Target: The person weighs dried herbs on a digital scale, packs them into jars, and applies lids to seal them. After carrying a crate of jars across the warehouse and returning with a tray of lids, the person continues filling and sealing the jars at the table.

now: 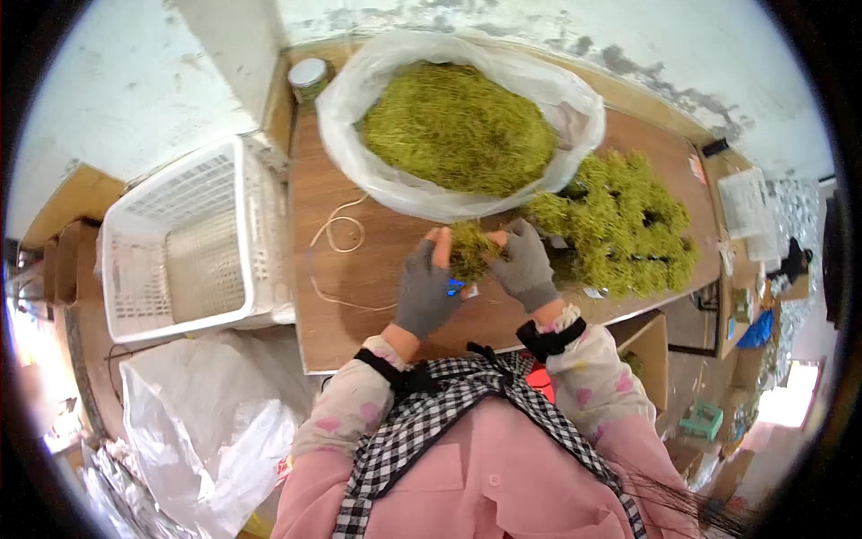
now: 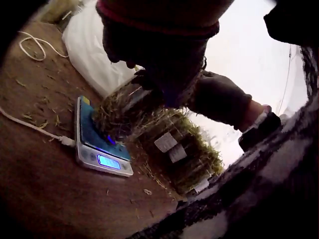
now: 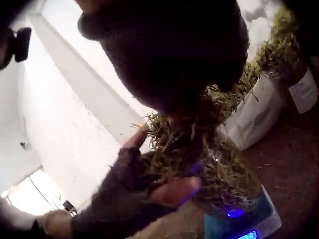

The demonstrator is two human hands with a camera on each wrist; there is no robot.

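A clear plastic container (image 3: 232, 179) stuffed with dry yellow-green herb stands on a small digital scale (image 2: 87, 160) with a blue top and lit display. My gloved left hand (image 1: 424, 289) holds it near its top from the left, thumb and fingers round the herb. From the right, my gloved right hand (image 1: 524, 269) pinches the tuft of herb (image 1: 470, 251) that sticks out on top. Both gloves are grey, with bare fingertips. Close behind the hands sits a big white plastic bag (image 1: 337, 135), open and full of loose herb (image 1: 458, 126).
Several filled containers (image 1: 620, 225) with herb spilling over their tops stand to the right, white labels (image 2: 165, 142) on their sides. A white cable (image 2: 37, 130) runs to the scale. A white basket (image 1: 180, 242) is at the left, a lidded jar (image 1: 308, 79) at the back.
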